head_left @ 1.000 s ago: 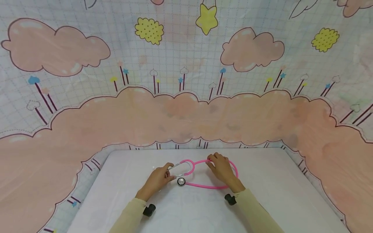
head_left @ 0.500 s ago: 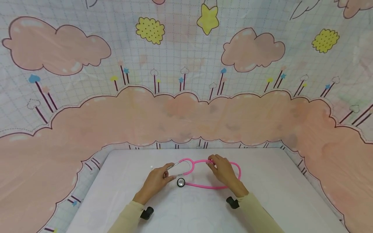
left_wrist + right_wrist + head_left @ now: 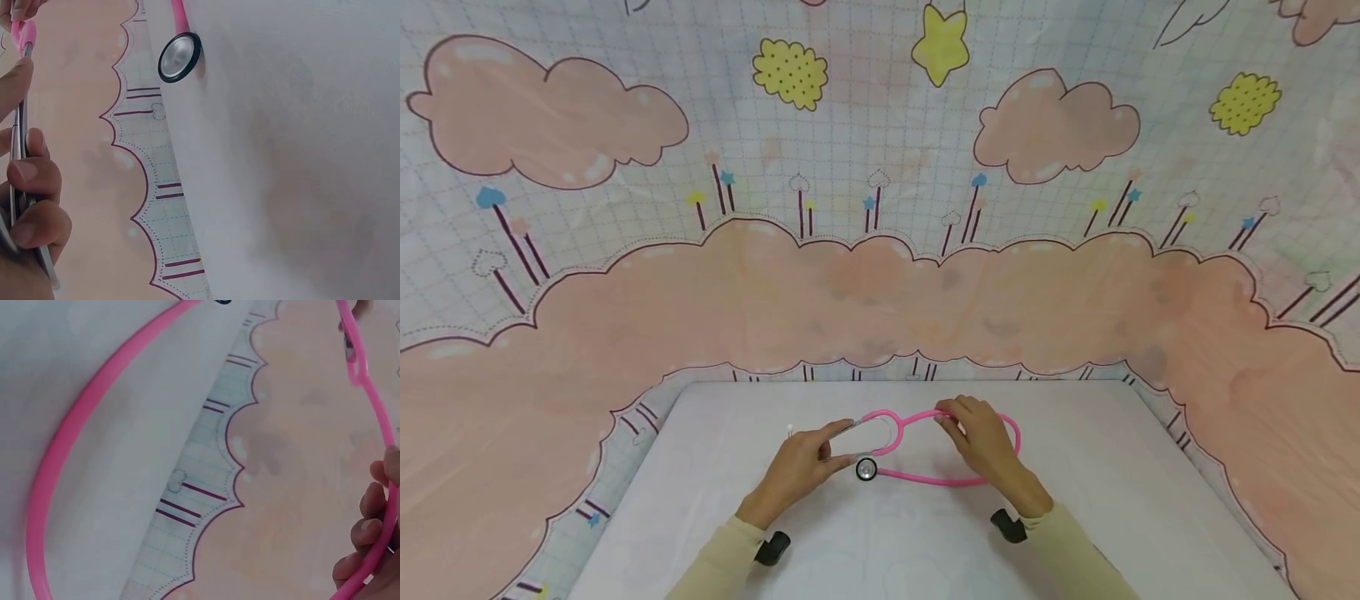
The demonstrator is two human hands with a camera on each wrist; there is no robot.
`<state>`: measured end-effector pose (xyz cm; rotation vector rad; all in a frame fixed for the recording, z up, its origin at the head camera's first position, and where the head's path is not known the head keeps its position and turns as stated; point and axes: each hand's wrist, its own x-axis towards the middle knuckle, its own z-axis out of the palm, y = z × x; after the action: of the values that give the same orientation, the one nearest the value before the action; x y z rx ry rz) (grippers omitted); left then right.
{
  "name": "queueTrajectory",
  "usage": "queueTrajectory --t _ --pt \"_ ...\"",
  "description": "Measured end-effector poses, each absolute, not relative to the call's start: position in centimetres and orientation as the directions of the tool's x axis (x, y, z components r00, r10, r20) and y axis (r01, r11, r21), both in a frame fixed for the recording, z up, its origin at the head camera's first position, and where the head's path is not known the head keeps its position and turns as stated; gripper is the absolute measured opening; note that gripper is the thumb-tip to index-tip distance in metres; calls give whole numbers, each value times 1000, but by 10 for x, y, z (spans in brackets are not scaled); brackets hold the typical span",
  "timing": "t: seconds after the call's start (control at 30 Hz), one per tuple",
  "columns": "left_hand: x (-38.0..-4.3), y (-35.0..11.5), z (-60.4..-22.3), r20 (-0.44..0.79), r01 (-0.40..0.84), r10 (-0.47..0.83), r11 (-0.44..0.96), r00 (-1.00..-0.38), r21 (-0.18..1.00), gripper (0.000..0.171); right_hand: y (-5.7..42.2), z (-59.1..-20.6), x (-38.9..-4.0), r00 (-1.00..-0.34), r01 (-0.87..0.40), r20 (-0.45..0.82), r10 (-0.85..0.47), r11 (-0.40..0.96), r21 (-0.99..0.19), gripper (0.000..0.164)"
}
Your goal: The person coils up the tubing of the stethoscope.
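A stethoscope with pink tubing [image 3: 936,481] is held between both hands above a white table. My left hand [image 3: 797,467] grips its metal ear tubes [image 3: 24,119], thumb and fingers on either side, with the fingers curled in the left wrist view. My right hand [image 3: 981,437] pinches the upper run of the tubing just right of the pink Y-shaped fork [image 3: 898,433]; in the right wrist view its fingers [image 3: 369,531] curl along the tube. From there the tubing loops round to the right and back left. Its round chest piece [image 3: 867,469], silver with a black rim, lies near my left thumb.
The white tabletop [image 3: 880,542] extends around the hands. Behind it hangs a cloth backdrop [image 3: 850,300] printed with peach clouds and stars. A black wrist camera [image 3: 772,548] sits below the left wrist and another black camera [image 3: 1008,526] below the right.
My right hand has shifted slightly right, still holding the tubing, and the loop's right end has swung a little outward. My left hand keeps its hold, its wrist slightly further left.
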<state>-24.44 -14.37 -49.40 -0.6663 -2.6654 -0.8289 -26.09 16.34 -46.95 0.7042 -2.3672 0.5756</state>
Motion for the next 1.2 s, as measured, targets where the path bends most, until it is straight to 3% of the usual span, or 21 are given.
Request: queueTrajectory --t 0.53,0.73,0.97,1.2 --pt "-239 -140 -483 407 584 438 721 -801 373 53 163 -451 -253 -479 -763 760 -440 637 -112 16" --pt "-238 -138 -481 411 627 486 693 -771 357 53 159 -442 -250 -447 -790 761 -470 607 -89 15" --pt "-237 -133 -478 425 664 520 664 -741 344 52 156 -437 -254 -398 -820 776 -490 570 -61 35" --pt "-232 -130 -473 416 693 557 626 -719 359 52 154 -432 -258 -375 -846 764 -525 530 -52 31"
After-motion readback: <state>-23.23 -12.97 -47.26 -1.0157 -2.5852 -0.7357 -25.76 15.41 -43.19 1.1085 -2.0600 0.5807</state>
